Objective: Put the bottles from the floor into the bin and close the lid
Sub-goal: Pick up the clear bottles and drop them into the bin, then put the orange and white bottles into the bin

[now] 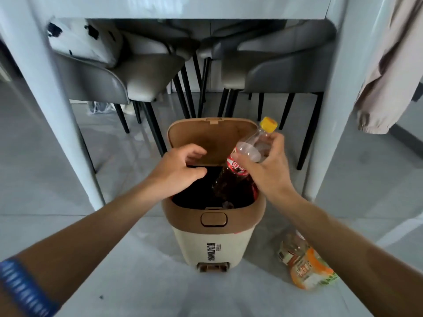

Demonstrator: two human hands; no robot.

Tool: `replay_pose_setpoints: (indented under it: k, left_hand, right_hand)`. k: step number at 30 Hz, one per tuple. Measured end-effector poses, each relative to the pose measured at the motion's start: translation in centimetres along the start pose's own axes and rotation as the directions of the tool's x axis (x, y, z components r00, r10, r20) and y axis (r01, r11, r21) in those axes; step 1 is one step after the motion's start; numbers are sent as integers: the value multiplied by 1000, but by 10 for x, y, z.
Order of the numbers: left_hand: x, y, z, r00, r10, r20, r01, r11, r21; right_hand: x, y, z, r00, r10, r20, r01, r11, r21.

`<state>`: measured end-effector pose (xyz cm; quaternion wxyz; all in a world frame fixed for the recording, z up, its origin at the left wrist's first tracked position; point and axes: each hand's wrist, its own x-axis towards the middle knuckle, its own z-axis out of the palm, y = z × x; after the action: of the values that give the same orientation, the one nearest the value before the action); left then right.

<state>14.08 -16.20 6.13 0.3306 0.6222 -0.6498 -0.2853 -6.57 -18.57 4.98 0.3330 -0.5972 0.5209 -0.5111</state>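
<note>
A beige bin (212, 243) with a brown rim stands on the floor, its brown lid (210, 138) tipped up and back. My right hand (267, 170) grips a yellow-capped bottle (249, 149) with a red label and dark liquid, held tilted, its lower end down inside the bin's mouth. My left hand (180, 170) hovers over the left side of the opening, fingers apart, holding nothing. Another bottle with an orange label (306, 264) lies on the floor to the right of the bin, partly hidden by my right forearm.
A white table's legs (57, 115) stand on both sides of the bin. Grey chairs (119, 81) with black legs sit right behind it. A beige garment (389, 65) hangs at the right. A cushion (84, 40) rests on the left chair.
</note>
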Motion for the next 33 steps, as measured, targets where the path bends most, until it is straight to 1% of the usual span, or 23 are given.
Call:
replay_pose_setpoints:
  k: [2, 4, 7, 9, 12, 16, 19, 22, 24, 25, 26, 28, 29, 31, 33]
  left_hand:
    - [0, -4, 4, 998, -25, 52, 21, 997, 71]
    - [1, -8, 8, 996, -41, 78, 33, 995, 96]
    - [3, -11, 10, 997, -41, 72, 35, 996, 85]
    - [4, -11, 13, 998, -17, 56, 13, 997, 74]
    - [1, -4, 24, 996, 84, 36, -86, 993, 81]
    - [-5, 27, 52, 966, 235, 109, -245, 965, 96]
    - [-12, 58, 89, 919, 362, 158, -378, 921, 90]
    - [-22, 81, 136, 852, 446, 275, -495, 857, 144]
    - [-24, 89, 176, 824, 441, 357, -541, 800, 260]
    - [-23, 88, 193, 820, 418, 391, -548, 770, 327]
    - [-21, 84, 208, 824, 374, 426, -539, 749, 385]
    - [-15, 75, 239, 828, 255, 499, -490, 762, 423]
    - [-13, 68, 252, 824, 208, 526, -466, 778, 422]
    - [-11, 54, 268, 814, 182, 552, -460, 782, 420]
    - [-14, 45, 278, 806, 215, 552, -487, 772, 410]
  right_hand:
    - [5, 7, 3, 998, 1, 58, 2, 999, -46]
    - [7, 13, 4, 996, -4, 94, 9, 999, -54]
    - [6, 17, 3, 998, 0, 64, 6, 996, -91]
    - [5, 23, 0, 998, -7, 55, 14, 992, -128]
    - [0, 32, -10, 999, -17, 52, 25, 990, -141]
    - [-20, 44, -41, 1000, 0, 2, 1, 991, -131]
    - [-40, 65, -84, 996, 52, -66, -64, 979, -194]
    - [-57, 88, -128, 980, 128, -153, -163, 956, -243]
    - [-70, 104, -155, 974, 93, -206, -169, 906, -388]
    - [-75, 112, -163, 979, 42, -199, -137, 860, -492]
    - [-82, 119, -166, 988, -6, -157, -90, 796, -599]
    - [-95, 132, -169, 1000, -9, -21, -10, 665, -747]
    - [-100, 138, -169, 999, 26, 35, 11, 621, -784]
    - [-109, 147, -165, 992, 95, 79, 9, 576, -817]
    - [-114, 157, -163, 987, 138, 84, -14, 589, -808]
